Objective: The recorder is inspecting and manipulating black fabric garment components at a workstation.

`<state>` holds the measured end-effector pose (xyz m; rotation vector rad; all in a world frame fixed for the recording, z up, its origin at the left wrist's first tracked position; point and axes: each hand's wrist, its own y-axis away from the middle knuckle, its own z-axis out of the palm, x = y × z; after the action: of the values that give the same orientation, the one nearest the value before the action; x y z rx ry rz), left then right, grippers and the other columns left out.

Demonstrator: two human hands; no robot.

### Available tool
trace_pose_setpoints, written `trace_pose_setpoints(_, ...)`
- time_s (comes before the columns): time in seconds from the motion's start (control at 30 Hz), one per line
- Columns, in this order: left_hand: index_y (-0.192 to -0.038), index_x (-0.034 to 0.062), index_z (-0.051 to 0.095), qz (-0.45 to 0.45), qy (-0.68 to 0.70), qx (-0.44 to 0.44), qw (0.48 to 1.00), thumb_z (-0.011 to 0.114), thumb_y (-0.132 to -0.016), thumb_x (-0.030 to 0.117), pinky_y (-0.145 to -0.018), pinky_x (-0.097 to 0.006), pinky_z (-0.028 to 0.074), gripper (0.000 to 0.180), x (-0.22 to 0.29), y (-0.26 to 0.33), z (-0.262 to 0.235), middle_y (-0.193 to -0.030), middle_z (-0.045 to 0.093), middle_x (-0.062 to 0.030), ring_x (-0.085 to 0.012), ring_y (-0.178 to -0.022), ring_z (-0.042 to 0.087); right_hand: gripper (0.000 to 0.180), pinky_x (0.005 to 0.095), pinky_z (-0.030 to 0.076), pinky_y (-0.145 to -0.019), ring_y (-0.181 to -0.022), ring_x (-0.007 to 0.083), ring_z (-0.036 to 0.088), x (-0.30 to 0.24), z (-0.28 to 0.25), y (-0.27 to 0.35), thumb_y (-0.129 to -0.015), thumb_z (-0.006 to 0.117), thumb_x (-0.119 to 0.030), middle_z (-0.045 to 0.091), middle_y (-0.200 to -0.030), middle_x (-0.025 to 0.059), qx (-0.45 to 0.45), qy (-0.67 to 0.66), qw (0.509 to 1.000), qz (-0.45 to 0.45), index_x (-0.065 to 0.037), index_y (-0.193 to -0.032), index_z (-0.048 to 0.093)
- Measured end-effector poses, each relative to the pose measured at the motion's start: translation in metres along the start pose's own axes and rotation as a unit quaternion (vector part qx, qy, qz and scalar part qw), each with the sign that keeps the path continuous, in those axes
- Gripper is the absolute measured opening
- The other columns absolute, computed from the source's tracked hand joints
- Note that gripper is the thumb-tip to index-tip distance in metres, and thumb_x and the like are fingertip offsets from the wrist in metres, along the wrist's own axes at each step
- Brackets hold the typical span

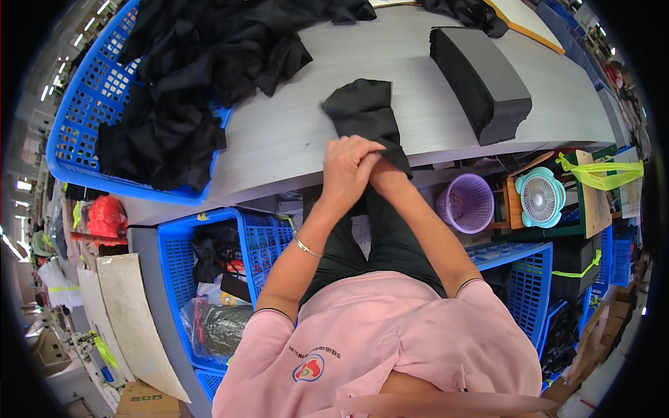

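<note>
A black fabric piece (362, 106) lies at the front edge of the grey table, its near end reaching down over the edge. At that near end my left hand (345, 167) is closed, its fingers bent round the cloth's edge and crossing over my other hand. Partly covered by it, my right hand (388, 175) also grips the cloth; most of its fingertips are hidden. To the right, a tall neat stack of black fabric pieces (484, 76) rests on the table. Loose, crumpled black fabric (185, 83) is heaped at the left.
A blue plastic basket (73, 132) holds part of the heap, left on the table (279, 139). Below the edge stand a blue crate (240, 240) at left, a purple bin (470, 202) and a small turquoise fan (541, 197) at right. Another blue crate (533, 292) is beside my right arm.
</note>
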<state>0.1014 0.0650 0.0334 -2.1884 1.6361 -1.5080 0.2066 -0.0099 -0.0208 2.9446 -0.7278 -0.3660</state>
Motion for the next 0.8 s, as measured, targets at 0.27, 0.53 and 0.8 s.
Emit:
trace_pose_setpoints(0.27, -0.093, 0.0011, 0.071, -0.116, 0.241, -0.084, 0.96, 0.069, -0.082, 0.0, -0.076, -0.03, 0.048, 0.011, 0.064, 0.071, 0.016, -0.085, 0.067, -0.0076, -0.0209, -0.082, 0.062, 0.03, 0.0334, 0.048, -0.087, -0.108, 0.0251, 0.059, 0.0, -0.038, 0.0, -0.09, 0.055, -0.008, 0.06, -0.119, 0.0169, 0.185, -0.259, 0.939, -0.129, 0.0, -0.12, 0.057)
trace_pose_setpoints(0.53, -0.128, 0.0001, 0.056, -0.127, 0.152, 0.115, 0.973, 0.068, -0.086, 0.017, -0.104, -0.038, 0.04, 0.048, 0.054, 0.061, 0.002, -0.129, 0.056, -0.0153, -0.0291, -0.12, 0.052, 0.035, 0.0312, 0.044, -0.095, -0.114, 0.022, 0.055, -0.02, -0.058, 0.051, -0.093, 0.053, -0.007, 0.056, -0.126, 0.0138, 0.259, -0.465, 0.836, -0.13, 0.001, -0.128, 0.053)
trace_pose_setpoints(0.8, -0.097, 0.0003, 0.069, -0.31, 0.459, 0.015, 0.832, 0.068, -0.093, 0.014, -0.083, -0.021, 0.046, 0.014, 0.004, 0.032, 0.005, -0.091, 0.067, 0.0013, -0.0051, -0.086, 0.058, 0.04, 0.029, 0.04, -0.103, -0.121, 0.019, 0.052, -0.012, -0.071, 0.108, -0.096, 0.052, -0.007, 0.053, -0.134, 0.0107, 0.126, -0.618, 0.771, -0.089, 0.001, -0.136, 0.048)
